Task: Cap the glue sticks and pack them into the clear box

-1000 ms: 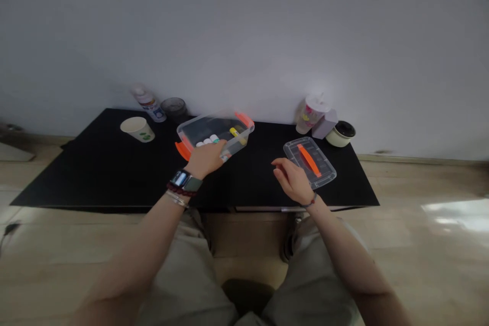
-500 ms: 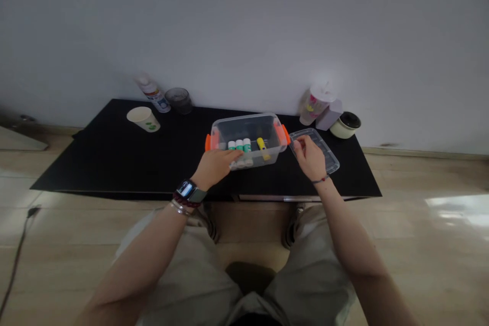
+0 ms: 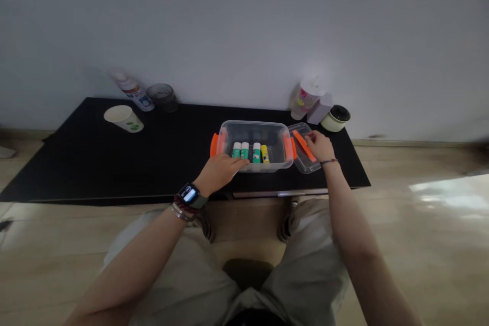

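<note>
A clear plastic box (image 3: 263, 167) with orange side latches stands near the front of the black table. Inside lie three green glue sticks (image 3: 256, 153) with white caps and a yellow stick (image 3: 265, 154) beside them. My left hand (image 3: 220, 170) grips the box's front rim near its left corner, fingers over the edge. At the box's right side my right hand (image 3: 320, 145) pinches an orange strip (image 3: 304, 145), which looks like a latch flap tilted outward. Under the strip and my right hand lies a clear lid (image 3: 305, 167), partly covered.
On the black table (image 3: 183, 163), a paper cup (image 3: 124, 118), a spray can (image 3: 133, 96) and a dark cup (image 3: 163, 97) stand left. Back right are a lidded tumbler (image 3: 305, 102), a pale box (image 3: 320, 109) and a cream pot (image 3: 335, 119). A wall rises behind.
My right hand has come onto the orange strip, which now slants outward over the lid. The green sticks have spread apart, with one now near the yellow stick. The view has shifted slightly.
</note>
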`<state>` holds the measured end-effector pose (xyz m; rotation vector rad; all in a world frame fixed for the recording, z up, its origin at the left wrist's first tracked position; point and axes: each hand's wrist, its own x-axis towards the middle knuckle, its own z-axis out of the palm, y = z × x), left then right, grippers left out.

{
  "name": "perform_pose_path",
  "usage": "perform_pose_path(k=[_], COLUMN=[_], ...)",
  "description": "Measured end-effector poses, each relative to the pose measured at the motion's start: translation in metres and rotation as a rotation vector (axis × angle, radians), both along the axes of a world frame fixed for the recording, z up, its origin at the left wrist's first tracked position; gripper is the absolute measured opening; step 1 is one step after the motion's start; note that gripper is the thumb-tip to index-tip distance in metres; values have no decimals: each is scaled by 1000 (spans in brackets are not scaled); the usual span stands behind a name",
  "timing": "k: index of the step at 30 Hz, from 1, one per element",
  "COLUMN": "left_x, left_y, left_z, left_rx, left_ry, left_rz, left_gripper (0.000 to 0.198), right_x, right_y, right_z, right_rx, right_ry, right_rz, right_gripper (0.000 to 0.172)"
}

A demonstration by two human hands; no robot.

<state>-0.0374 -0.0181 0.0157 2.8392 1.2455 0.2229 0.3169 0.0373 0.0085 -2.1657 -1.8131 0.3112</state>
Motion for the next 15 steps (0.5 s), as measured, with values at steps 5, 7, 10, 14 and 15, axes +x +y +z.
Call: perform_pose_path(k=[5, 7, 10, 14, 15], left_x=[3, 3, 2, 3, 4], left_y=[0, 1, 1, -1, -1], left_z=[-4, -6, -8, -4, -2], left_rx=[26, 15, -14, -58, -64], left_ry=[-53, -85, -132, -224, -270], left_rz=[-53, -68, -77, -80, -68], left_gripper=[49, 47, 41, 38, 40], right_x=[26, 28, 24, 19, 19], right_y=[16, 17, 17, 15, 15], right_z=[-24, -33, -44, -44, -42], right_rx=[-231, -287, -311, -315, -318], right_ry=[-191, -244, -314, -367, -369], right_rz=[-2, 18, 12, -8, -21], right_gripper=[33, 39, 46, 47, 49])
